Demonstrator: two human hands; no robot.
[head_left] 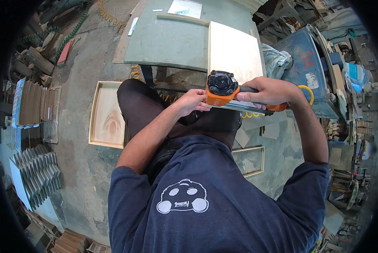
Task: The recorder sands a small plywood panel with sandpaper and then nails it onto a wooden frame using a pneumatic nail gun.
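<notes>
In my right hand [262, 93] is the handle of an orange and black nail gun [222, 100], held over my lap with its round black head facing up. Its metal magazine runs toward my right wrist. The fingers of my left hand [193, 102] are bent against the gun's left side; their tips are partly hidden behind it. Just beyond the gun, a pale wooden panel [236, 50] rests at the right of the grey-green worktable [168, 46], with a thin wooden strip [182, 19] at its far left corner.
A shallow wooden tray [97, 114] stands on the floor by my left leg; a rectangular wooden frame [262, 162] lies to my right. A blue bin [300, 63] stands right of the table. Yellow coiled hose [135, 71] shows under it. Stacked boards [35, 103] are at far left.
</notes>
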